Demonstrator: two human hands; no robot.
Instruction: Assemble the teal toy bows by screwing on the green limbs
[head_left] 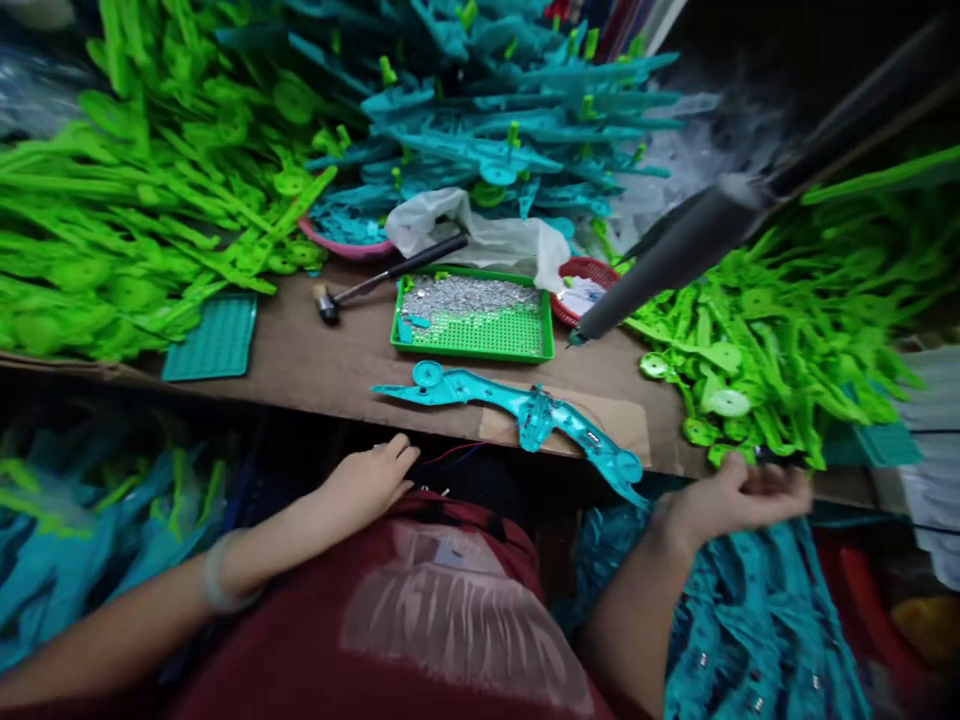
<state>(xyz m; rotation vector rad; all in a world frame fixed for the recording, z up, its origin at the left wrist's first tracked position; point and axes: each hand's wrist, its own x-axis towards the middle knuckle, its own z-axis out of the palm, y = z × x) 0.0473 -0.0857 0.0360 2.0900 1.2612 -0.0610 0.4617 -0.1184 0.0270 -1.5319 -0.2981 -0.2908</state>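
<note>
A turquoise plastic toy-bow half [469, 385] lies inner side up along the table's front edge, with small metal and electronic bits at its middle. Thin red and blue wires [457, 455] hang from it toward my left hand [381, 478]. That hand rests at the table edge, fingers loosely stretched, with no grip on the wires visible. At the near edge of the right-hand pile of lime-green bow parts [735, 350] is my right hand [757, 492], its fingers bent and blurred. Whether it grips a part cannot be made out.
A green tray [472, 345] holds many small screws. Beside it lie a hammer [375, 285] and a hanging dark screwdriver [660, 260]. Lime-green parts [112, 230] heap up at left, turquoise parts [487, 140] at the back. More turquoise pieces [757, 620] sit below right.
</note>
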